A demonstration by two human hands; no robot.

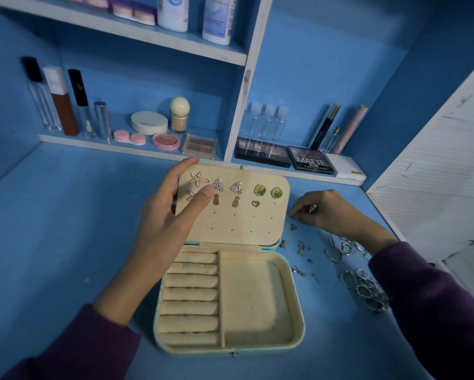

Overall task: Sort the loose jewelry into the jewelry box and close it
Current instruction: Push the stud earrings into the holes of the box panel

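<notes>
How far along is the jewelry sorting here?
Done: several studs sit in the lid. In hand: left hand grips the lid, right hand pinches a sparkly piece. Left: loose earrings, hoops and rings on the table; ring rolls empty; box open.

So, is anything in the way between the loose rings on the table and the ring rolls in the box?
Nothing visible does. The rings lie right of the jewelry box; the ring rolls lie uncovered in its left side. Only its rim and large compartment lie between. The left hand holds the lid.
</notes>
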